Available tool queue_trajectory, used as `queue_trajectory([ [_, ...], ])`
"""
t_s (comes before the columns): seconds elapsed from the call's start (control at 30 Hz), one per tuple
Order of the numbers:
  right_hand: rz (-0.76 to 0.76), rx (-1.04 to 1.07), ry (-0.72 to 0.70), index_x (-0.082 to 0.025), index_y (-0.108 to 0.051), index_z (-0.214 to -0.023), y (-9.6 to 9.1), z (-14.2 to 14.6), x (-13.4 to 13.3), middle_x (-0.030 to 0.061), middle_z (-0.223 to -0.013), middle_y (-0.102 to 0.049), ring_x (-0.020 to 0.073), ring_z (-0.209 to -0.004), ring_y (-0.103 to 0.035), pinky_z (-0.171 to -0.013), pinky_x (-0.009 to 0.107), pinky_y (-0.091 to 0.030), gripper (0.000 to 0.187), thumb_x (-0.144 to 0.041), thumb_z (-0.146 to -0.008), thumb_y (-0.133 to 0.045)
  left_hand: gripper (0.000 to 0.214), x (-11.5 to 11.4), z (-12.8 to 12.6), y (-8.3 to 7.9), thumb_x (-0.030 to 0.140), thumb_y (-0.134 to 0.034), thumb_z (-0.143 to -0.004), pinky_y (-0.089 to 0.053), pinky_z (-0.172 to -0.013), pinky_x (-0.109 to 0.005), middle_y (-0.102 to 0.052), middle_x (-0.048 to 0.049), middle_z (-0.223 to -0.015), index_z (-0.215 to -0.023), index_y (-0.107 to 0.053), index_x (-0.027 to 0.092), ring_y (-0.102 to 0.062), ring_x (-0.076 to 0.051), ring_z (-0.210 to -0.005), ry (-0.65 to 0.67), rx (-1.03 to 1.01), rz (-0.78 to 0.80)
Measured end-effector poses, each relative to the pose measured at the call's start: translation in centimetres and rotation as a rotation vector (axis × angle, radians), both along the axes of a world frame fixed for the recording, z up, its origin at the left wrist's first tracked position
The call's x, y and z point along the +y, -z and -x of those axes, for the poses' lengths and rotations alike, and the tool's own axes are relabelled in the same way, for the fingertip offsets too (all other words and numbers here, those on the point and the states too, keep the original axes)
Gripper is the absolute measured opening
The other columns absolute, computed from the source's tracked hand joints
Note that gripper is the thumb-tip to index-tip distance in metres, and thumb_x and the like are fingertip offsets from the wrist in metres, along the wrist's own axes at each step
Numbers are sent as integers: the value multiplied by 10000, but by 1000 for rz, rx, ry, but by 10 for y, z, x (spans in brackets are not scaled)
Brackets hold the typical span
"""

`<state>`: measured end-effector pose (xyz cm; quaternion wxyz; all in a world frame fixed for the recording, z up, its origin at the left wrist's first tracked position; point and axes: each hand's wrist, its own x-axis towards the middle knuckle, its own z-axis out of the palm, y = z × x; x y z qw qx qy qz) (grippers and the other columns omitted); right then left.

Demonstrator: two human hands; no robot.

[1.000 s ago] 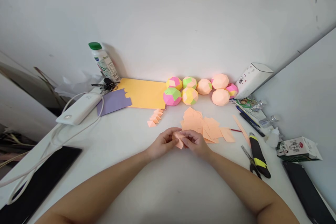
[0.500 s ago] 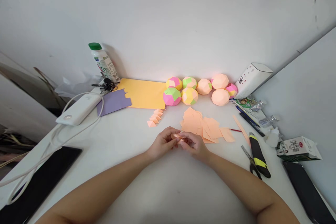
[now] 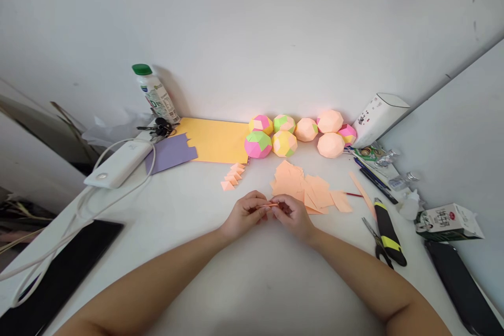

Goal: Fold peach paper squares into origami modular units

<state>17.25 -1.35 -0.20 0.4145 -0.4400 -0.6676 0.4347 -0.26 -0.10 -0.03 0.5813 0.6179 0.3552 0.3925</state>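
Note:
My left hand [image 3: 244, 213] and my right hand [image 3: 293, 215] meet at the middle of the white table [image 3: 244, 283], both pinched on a small peach paper piece [image 3: 270, 205] that shows edge-on as a thin strip between the fingertips. Just behind my right hand lies a loose heap of peach paper squares [image 3: 305, 189]. A short row of folded peach units [image 3: 233, 174] sits to the left of the heap. Several paper polyhedron balls [image 3: 293, 136], in pink, green, yellow and peach, line the wall.
Orange sheet [image 3: 214, 139] and purple sheet [image 3: 170, 151] lie back left, by a green-capped bottle [image 3: 154, 92], keys [image 3: 158, 127] and a white power bank [image 3: 120, 163] with cable. Right side: black-yellow utility knife [image 3: 388, 231], scissors [image 3: 376, 244], pens, milk carton [image 3: 447, 222], white box [image 3: 378, 118]. Dark devices lie at both near corners.
The peach piece has been flattened between my fingers: it showed as a broad folded flap a second ago and now appears as a thin edge. Both hands stayed in place.

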Motion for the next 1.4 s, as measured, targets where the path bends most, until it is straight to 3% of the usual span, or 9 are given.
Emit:
queue_trajectory([
  [0.3,9,123,-47,-187,-570,-843,-4,0,0,55,-903,-608,111,-610,-571,-534,252,-481,99,-279,-841,-533,209,-1,1,3,333,-556,-823,-502,-551,-236,-508,-57,-992,-940,-699,236,-572,-94,-646,-5,-22,-10],
  [0.67,-37,91,36,-193,-605,-815,-3,0,1,50,-840,-603,114,-563,-547,-521,266,-482,134,-322,-815,-567,233,-3,0,-3,359,-549,-821,-481,-473,-215,-476,-28,-861,-928,-699,216,-558,-78,-572,-41,13,-13],
  [0.87,-62,89,10,-191,-586,-804,-2,-1,2,42,-835,-567,99,-555,-532,-510,253,-474,110,-297,-822,-563,226,-3,0,0,335,-536,-837,-479,-529,-230,-497,-25,-852,-972,-687,235,-505,-64,-553,-52,45,-105],
  [1.07,-96,90,-8,-198,-620,-813,-2,-2,3,47,-826,-557,104,-575,-524,-519,261,-482,114,-297,-822,-566,232,-1,1,4,334,-518,-848,-461,-628,-252,-490,-30,-794,-978,-690,248,-507,-127,-725,-71,143,-231],
  [1.4,-66,121,18,-206,-675,-745,-3,-3,4,50,-782,-562,129,-629,-525,-502,262,-458,104,-292,-778,-626,223,1,2,0,347,-549,-827,-450,-646,-255,-485,-30,-779,-963,-707,267,-499,-132,-734,-47,100,-145],
])
